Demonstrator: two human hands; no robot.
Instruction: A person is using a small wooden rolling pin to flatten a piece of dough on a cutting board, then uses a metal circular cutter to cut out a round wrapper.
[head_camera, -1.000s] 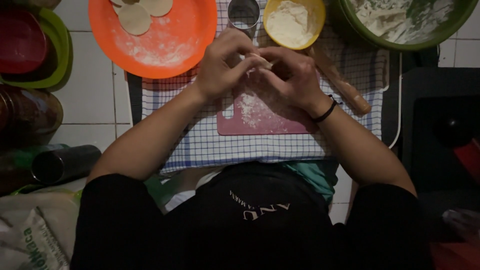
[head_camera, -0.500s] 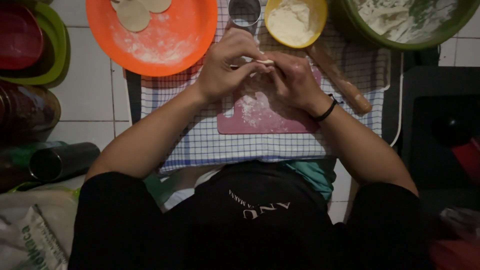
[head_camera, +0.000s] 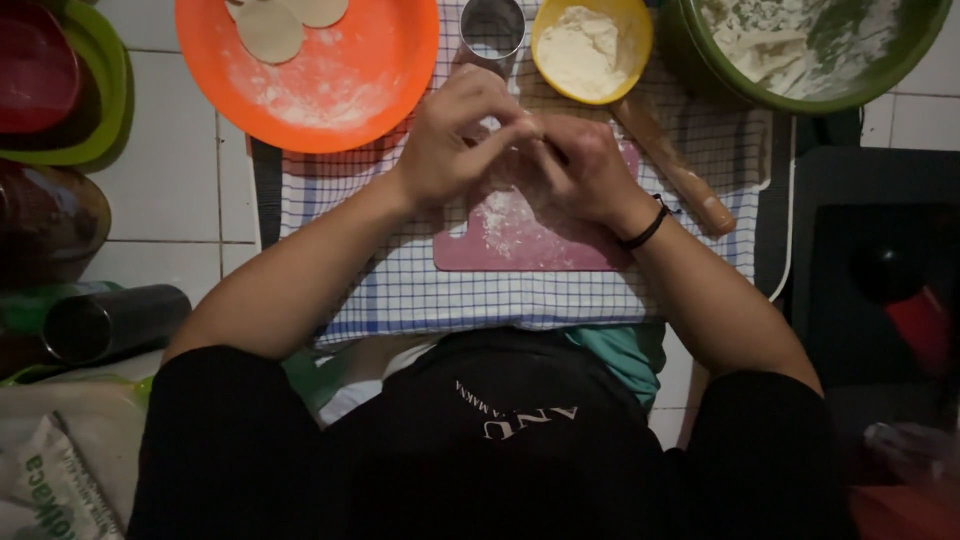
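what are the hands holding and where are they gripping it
Both hands, left hand and right hand, meet fingertip to fingertip above the pink cutting board. Whatever they pinch is hidden by the fingers, so it cannot be told.

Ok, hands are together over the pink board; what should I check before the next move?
1. Left hand and right hand meet above the pink floured cutting board: ok.
2. What the fingers pinch: hidden, cannot tell.
3. Round orange plastic plate has bare floured room beside the flat dough discs: ok.
4. Small yellow bowl of flour sits close by: ok.
5. Wooden rolling pin lies beside the right hand, apart from it: ok.
6. Metal ring cutter stands upright: ok.
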